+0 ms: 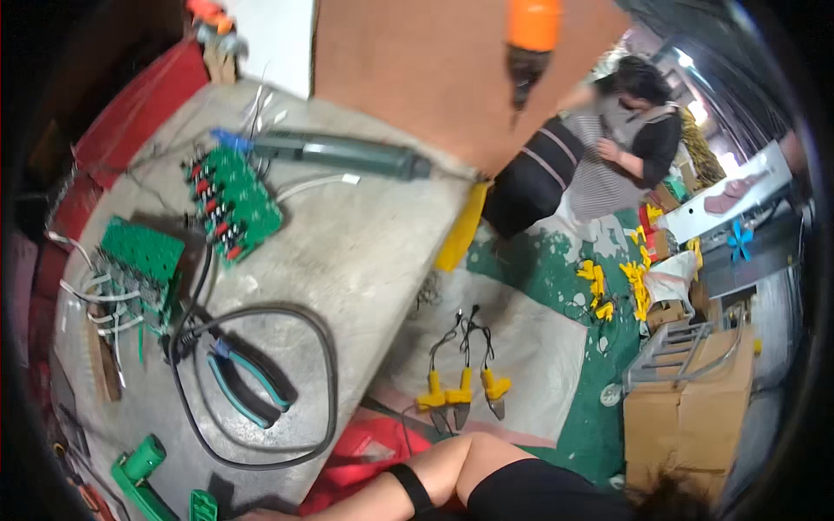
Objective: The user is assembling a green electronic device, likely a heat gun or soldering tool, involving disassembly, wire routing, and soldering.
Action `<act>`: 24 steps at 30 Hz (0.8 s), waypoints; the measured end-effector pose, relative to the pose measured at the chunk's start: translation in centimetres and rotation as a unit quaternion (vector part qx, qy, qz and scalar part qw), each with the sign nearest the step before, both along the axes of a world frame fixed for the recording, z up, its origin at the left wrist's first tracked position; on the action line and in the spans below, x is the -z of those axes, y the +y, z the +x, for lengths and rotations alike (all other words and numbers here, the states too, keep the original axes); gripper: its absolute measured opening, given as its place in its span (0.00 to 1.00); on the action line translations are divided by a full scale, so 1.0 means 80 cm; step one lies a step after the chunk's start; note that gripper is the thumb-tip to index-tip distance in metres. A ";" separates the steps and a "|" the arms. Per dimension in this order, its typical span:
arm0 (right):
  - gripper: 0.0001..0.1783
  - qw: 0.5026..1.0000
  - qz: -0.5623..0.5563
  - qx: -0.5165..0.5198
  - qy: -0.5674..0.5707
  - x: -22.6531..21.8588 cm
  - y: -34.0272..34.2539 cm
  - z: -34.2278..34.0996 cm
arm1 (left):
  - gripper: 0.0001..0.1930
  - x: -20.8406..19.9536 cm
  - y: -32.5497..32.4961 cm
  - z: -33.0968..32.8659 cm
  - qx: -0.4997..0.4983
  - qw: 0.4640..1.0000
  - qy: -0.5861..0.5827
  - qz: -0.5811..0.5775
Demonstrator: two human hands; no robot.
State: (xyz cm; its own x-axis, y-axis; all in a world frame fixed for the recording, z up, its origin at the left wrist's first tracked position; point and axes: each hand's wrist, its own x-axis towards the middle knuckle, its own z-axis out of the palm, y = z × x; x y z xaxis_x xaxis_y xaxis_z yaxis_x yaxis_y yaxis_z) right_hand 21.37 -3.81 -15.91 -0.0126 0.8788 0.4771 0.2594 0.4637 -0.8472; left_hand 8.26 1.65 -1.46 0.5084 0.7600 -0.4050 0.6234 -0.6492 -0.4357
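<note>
What looks like my right forearm (369, 498), with a black band below the elbow, slants in along the lower edge. The hand is cut off there, at most a sliver of it showing, its fingers hidden. It is nearest two green plastic housing parts (148, 479) at the grey tabletop's lower left. My left hand is out of view. On the tabletop (300, 260) lie pliers (248, 382) with teal and black handles, inside a looped black cable (331, 382). Beyond them are a green circuit board (254, 207) with red and black components and a stack of green boards (139, 243) with white wires.
A dark green rod-shaped tool (339, 154) lies along the far edge. An orange tool (532, 26) with a pointed dark tip hangs above. Yellow corded tools (464, 382) lie on a floor sheet to the right. Another person (608, 139) sits beyond; cardboard boxes (686, 408) stand right.
</note>
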 end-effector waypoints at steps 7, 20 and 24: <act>0.25 0.995 -0.021 0.024 -0.094 -0.001 -0.001 0.009 | 0.10 0.019 -0.006 -0.005 0.025 0.982 -0.185 0.015; 0.22 0.999 0.002 0.017 -0.031 -0.003 0.004 0.016 | 0.15 0.043 -0.015 -0.059 0.045 0.942 -0.328 0.053; 0.21 0.999 -0.015 0.013 -0.026 -0.004 0.006 0.013 | 0.14 0.032 -0.027 -0.050 0.049 0.932 -0.358 -0.016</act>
State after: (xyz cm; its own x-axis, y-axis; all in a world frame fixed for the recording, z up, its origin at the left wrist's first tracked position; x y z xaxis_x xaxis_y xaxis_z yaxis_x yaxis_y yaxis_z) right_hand 22.39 -3.33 -15.55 -0.0129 0.8931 0.4498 0.3144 0.4306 -0.8460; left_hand 4.27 -0.49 -4.01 0.7229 0.6896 0.0432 0.6846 -0.7233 0.0902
